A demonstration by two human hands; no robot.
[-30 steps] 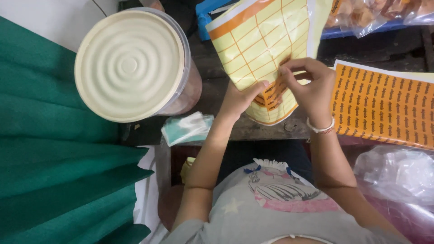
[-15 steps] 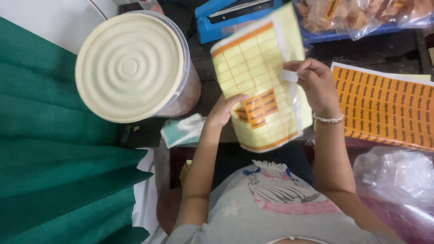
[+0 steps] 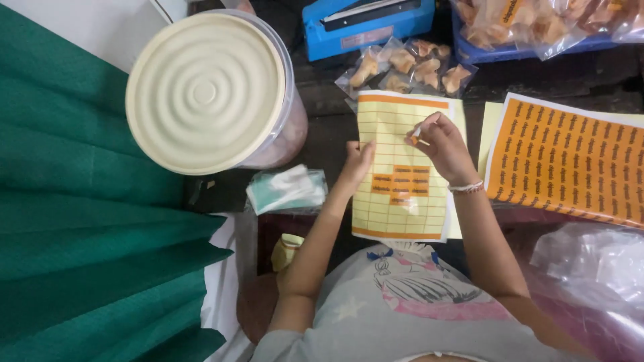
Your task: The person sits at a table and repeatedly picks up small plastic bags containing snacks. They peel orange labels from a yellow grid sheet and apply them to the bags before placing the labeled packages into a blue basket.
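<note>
A yellow sticker sheet (image 3: 396, 214) with a few orange labels left in its middle lies flat in front of me. My left hand (image 3: 357, 163) holds its left edge with the fingers curled over it. My right hand (image 3: 439, 144) hovers over the sheet's upper right and pinches a small peeled label (image 3: 417, 137) between thumb and fingertips. A bracelet circles my right wrist.
A full orange label sheet (image 3: 570, 164) lies to the right. Small clear bags of snacks (image 3: 409, 67) sit beyond the yellow sheet, below a blue heat sealer (image 3: 362, 23). A big tub with a cream lid (image 3: 204, 94) stands left, beside green cloth (image 3: 80, 221). Clear plastic bags (image 3: 590, 268) lie at lower right.
The yellow sheet, held up and tilted before, now lies flat. My right hand has lifted off it with a small label pinched. My view shifted, showing the snack bags.
</note>
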